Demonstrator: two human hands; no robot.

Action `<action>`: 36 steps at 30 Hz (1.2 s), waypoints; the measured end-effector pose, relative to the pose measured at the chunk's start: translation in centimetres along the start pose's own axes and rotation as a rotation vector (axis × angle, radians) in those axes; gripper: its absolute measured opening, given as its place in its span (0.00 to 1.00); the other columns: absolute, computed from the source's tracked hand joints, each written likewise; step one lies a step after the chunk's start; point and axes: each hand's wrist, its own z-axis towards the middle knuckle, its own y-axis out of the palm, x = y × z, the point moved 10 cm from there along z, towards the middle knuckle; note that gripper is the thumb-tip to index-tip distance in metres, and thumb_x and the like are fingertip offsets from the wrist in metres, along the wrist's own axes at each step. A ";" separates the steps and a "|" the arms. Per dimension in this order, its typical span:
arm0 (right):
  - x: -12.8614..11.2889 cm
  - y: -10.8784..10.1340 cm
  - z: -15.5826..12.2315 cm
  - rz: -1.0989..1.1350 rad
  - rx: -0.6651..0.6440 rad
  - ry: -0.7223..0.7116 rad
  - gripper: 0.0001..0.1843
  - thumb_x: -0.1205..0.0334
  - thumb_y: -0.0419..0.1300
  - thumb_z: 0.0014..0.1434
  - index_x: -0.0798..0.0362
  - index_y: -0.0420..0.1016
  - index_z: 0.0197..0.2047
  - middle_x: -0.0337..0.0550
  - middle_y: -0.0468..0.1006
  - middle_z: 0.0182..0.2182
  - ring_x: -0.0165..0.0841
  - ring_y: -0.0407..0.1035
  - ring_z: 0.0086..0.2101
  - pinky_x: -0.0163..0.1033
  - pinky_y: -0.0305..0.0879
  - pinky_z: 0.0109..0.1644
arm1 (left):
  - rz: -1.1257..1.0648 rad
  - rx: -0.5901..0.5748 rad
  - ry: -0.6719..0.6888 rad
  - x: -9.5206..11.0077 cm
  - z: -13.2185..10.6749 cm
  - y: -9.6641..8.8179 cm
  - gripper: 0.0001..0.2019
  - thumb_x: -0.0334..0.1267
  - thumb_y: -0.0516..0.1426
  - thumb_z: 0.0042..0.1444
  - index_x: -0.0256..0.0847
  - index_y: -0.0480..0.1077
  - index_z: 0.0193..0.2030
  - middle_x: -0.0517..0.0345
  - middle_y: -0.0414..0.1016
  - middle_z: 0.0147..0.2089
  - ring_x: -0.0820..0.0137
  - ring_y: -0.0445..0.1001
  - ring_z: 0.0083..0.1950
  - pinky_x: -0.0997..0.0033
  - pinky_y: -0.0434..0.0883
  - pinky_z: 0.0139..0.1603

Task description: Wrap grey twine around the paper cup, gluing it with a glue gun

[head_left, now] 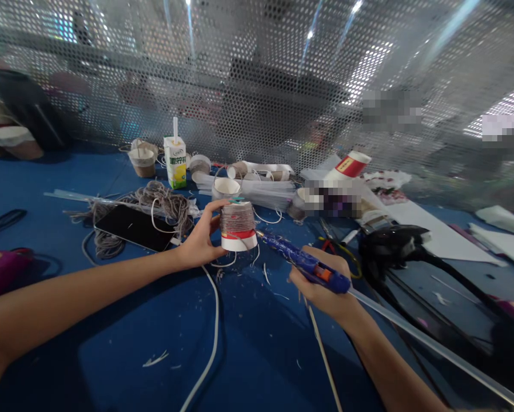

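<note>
My left hand (pixel 203 239) grips a small upturned paper cup (pixel 238 226) from its left side, thumb low and fingers at the top. Grey-brown cord is wound round the cup's upper part; a red band and white rim show below. In my right hand (pixel 325 280) is a blue hot glue gun (pixel 302 260), its nozzle at the cup's right side by the red band. Whether the tip touches the cup I cannot tell. A long clear glue stick (pixel 437 342) runs out of the gun's back toward the lower right.
Behind the cup are a juice carton (pixel 176 163), several cord-wrapped cups and a bundle of clear glue sticks (pixel 265 191). Left lie a phone (pixel 134 226) and tangled grey cord (pixel 162 200). A white cable (pixel 214 337) crosses the blue table (pixel 123 343). A perforated metal screen (pixel 196 86) stands behind.
</note>
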 end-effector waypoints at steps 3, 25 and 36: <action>0.0 0.0 0.0 -0.004 0.004 -0.016 0.12 0.66 0.54 0.47 0.50 0.57 0.16 0.34 0.64 0.13 0.26 0.60 0.14 0.32 0.54 0.18 | -0.011 0.005 0.026 0.0 0.0 -0.1 0.38 0.26 0.63 0.45 0.48 0.50 0.60 0.43 0.56 0.65 0.54 0.66 0.65 0.46 0.62 0.67; 5.8 2.4 1.1 -0.489 -0.259 0.087 0.26 0.35 0.61 0.48 0.49 0.61 0.31 0.46 0.72 0.31 0.42 0.72 0.27 0.41 0.62 0.27 | 0.368 0.129 0.077 1.2 -0.1 -1.4 0.42 0.24 0.60 0.42 0.49 0.54 0.65 0.50 0.57 0.59 0.55 0.61 0.64 0.48 0.67 0.64; -2.6 0.0 -0.2 0.256 -0.198 -0.171 0.15 0.59 0.58 0.59 0.47 0.66 0.50 0.50 0.72 0.57 0.41 0.70 0.50 0.49 0.68 0.52 | 0.326 0.031 0.080 1.0 0.1 -0.4 0.42 0.27 0.62 0.40 0.48 0.55 0.64 0.50 0.58 0.57 0.55 0.63 0.61 0.44 0.66 0.64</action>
